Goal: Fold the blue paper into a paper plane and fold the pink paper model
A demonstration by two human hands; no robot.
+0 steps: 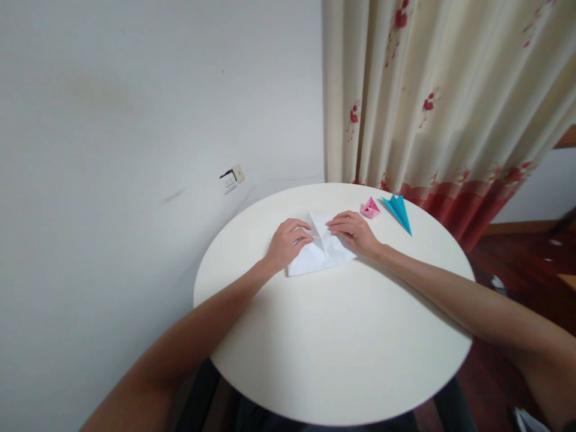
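Observation:
A partly folded sheet of white paper (320,255) lies on the round white table (337,342), with a raised fold running up its middle. My left hand (288,240) is at the paper's left side, its thumb and fingers curled onto the paper beside the fold. From the right, my right hand (353,233) holds the sheet too, fingers laid together over its upper right part. Both hands hide portions of the paper's side edges, and the fingertips' exact grip is small in view.
Beyond my right hand sit a pink folded-paper piece (370,208) and a blue paper plane (398,211). A white wall with a socket (228,183) borders the table's left and back. A flowered curtain (418,120) hangs behind on the right.

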